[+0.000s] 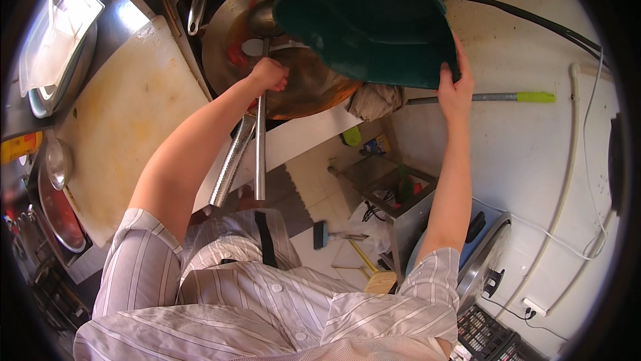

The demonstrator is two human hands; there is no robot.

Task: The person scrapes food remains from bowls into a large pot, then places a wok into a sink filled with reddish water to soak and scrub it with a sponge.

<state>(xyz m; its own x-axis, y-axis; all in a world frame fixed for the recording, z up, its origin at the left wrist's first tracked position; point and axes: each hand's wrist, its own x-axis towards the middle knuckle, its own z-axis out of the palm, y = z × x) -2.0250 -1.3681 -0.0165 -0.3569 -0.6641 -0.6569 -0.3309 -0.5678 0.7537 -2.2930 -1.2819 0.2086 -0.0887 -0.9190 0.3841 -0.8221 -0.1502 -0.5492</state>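
Observation:
My right hand (458, 80) grips the rim of a large dark green basin (390, 25), tilted over the right part of a wok (220, 25). My left hand (271, 74) is curled above the wok at the long handle of a metal ladle (260, 151); whether the fingers close around that handle cannot be told. The ladle's bowl lies in the wok beside a white spoon (253, 47). Red pieces (238, 54) and liquid show in the wok, whose hammered metal handle (233, 161) points towards me. The basin hides the wok's upper right part.
A stained cutting board (135, 91) lies left of the wok, with stacked containers (62, 40) beyond it. A crumpled cloth (376, 102) sits at the counter edge. A green-tipped pole (536, 97) leans by the wall. Below stand a metal frame (410, 211) and a brush (320, 235).

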